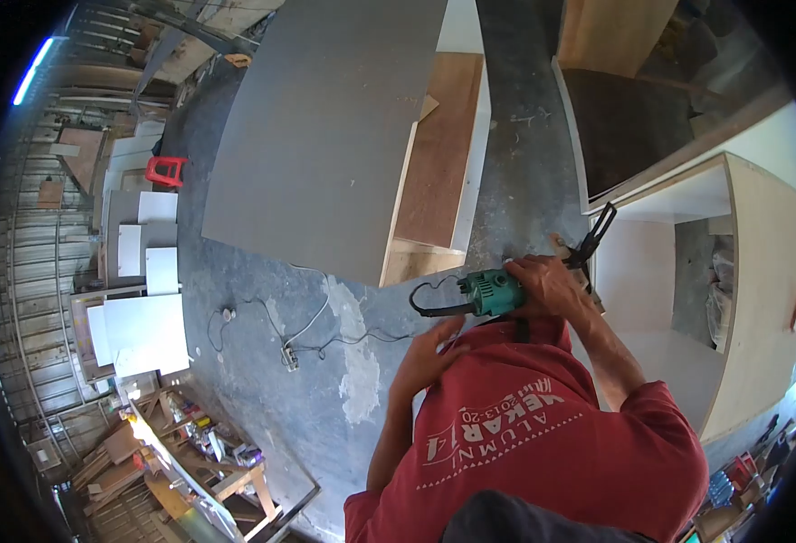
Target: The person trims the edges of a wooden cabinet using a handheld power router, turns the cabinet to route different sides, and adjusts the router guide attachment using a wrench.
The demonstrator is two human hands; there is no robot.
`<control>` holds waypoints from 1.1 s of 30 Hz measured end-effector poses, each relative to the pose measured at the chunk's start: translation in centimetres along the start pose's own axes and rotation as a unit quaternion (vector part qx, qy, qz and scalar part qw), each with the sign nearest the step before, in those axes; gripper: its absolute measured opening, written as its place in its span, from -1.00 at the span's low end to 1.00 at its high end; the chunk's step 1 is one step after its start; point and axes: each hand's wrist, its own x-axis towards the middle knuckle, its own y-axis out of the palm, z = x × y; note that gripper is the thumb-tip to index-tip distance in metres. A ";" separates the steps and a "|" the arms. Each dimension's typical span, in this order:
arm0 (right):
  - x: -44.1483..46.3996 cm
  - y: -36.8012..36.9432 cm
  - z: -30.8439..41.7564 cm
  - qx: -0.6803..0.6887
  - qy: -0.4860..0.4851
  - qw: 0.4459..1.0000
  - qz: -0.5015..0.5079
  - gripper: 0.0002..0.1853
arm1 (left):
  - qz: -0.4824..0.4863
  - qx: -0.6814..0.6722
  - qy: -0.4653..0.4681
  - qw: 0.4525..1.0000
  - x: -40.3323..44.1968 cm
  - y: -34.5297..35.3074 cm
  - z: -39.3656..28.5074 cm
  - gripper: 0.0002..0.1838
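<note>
Near the green tool (495, 293), cables (328, 297) cross the floor (244, 258).

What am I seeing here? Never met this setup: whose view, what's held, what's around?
There is no robot, just a person's two bare hands. One head-worn camera looks forward and down, so the red shirt fills the lower part. The right hand holds a green power tool; the left hand is by the shirt, with nothing visible in it. On the floor lies what looks like a power strip. A large grey panel stands ahead, an open cabinet to the right.
</note>
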 end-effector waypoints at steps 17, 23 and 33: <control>1.4 0.0 -10.1 0.072 -0.026 0.997 -0.009 -0.24 | -0.269 0.426 0.062 0.861 13.6 -9.2 -12.8 -0.48; 0.1 0.9 -11.2 0.113 0.038 0.993 0.022 -0.21 | -0.232 0.455 0.072 0.857 11.8 -9.4 -12.8 -0.49; 0.2 -0.6 -12.9 0.061 0.088 0.994 0.019 -0.24 | -0.275 0.414 0.066 0.866 4.7 -8.1 -8.7 -0.50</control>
